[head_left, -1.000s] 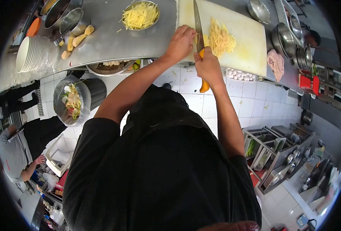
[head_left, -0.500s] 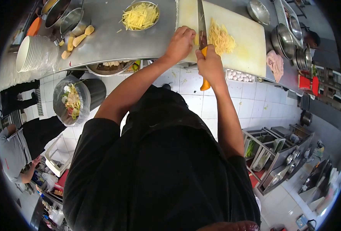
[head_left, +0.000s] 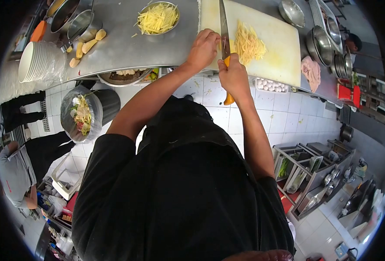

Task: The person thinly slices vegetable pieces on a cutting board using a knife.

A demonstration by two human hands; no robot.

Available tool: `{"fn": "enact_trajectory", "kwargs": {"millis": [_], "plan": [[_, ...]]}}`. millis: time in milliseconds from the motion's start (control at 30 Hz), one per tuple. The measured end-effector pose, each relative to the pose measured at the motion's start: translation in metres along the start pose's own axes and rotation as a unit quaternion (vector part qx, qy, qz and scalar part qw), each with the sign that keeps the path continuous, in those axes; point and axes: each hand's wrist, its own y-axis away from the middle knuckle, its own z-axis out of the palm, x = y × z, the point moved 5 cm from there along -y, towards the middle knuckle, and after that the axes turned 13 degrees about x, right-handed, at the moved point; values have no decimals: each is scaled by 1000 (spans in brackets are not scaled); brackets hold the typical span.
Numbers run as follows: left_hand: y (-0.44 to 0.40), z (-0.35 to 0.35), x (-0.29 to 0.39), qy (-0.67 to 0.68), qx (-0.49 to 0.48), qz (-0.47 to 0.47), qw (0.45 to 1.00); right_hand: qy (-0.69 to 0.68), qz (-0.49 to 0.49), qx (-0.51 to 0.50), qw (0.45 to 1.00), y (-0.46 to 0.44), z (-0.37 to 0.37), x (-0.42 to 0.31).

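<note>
My right hand is closed round the orange handle of a knife, whose blade points away from me over the white cutting board. Just left of the blade, my left hand has its fingers bent together on a pale yellow piece, mostly hidden by the fingertips. Right of the knife lies a pile of thin pale yellow strips. A metal bowl of similar strips stands further left on the steel counter.
Peeled pieces, metal pots and stacked white bowls are at the left. Metal bowls and a pink cloth lie right. Below are eggs and a lined waste bin. A person stands at the left.
The knife moved slightly right, then back left beside my left fingertips. My left hand has barely moved. The person at the left has drawn an arm in.
</note>
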Motion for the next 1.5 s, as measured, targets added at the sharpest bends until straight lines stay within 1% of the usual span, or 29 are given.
{"fn": "enact_trajectory", "kwargs": {"millis": [67, 167, 267, 367, 467, 667, 967, 1067, 1167, 1267, 1367, 1500], "plan": [[0, 0, 1, -5, -2, -2, 1000, 4, 0, -2, 1000, 0, -1, -1], [-1, 2, 1, -25, -37, -12, 999, 12, 4, -9, 1000, -1, -1, 1], [-1, 3, 0, -26, -37, -10, 999, 14, -7, -5, 1000, -2, -3, -4], [0, 4, -3, -19, -16, 8, 1000, 21, -7, -8, 1000, -3, -3, -3], [0, 3, -2, -19, -20, 4, 1000, 25, -3, -14, 1000, -4, -2, -3], [-1, 2, -1, -16, -23, 4, 1000, 29, -28, -11, 999, -6, -1, -2], [-1, 1, 0, -7, -8, 21, 1000, 26, -22, -17, 999, -8, -1, -7], [0, 1, 0, -11, -13, 36, 999, 14, 0, -36, 999, -14, 8, 1], [1, 5, -4, -14, 4, 40, 999, -15, 8, -48, 999, -20, 19, 14], [1, 6, -7, -8, -1, 52, 999, -46, 88, -95, 991, -16, 3, -1], [0, 3, -3, -5, 10, 47, 999, -57, 38, -40, 997, -17, 9, 14], [0, 3, -1, -8, -16, 16, 1000, -72, 77, -49, 993, -13, -6, 5]]}}
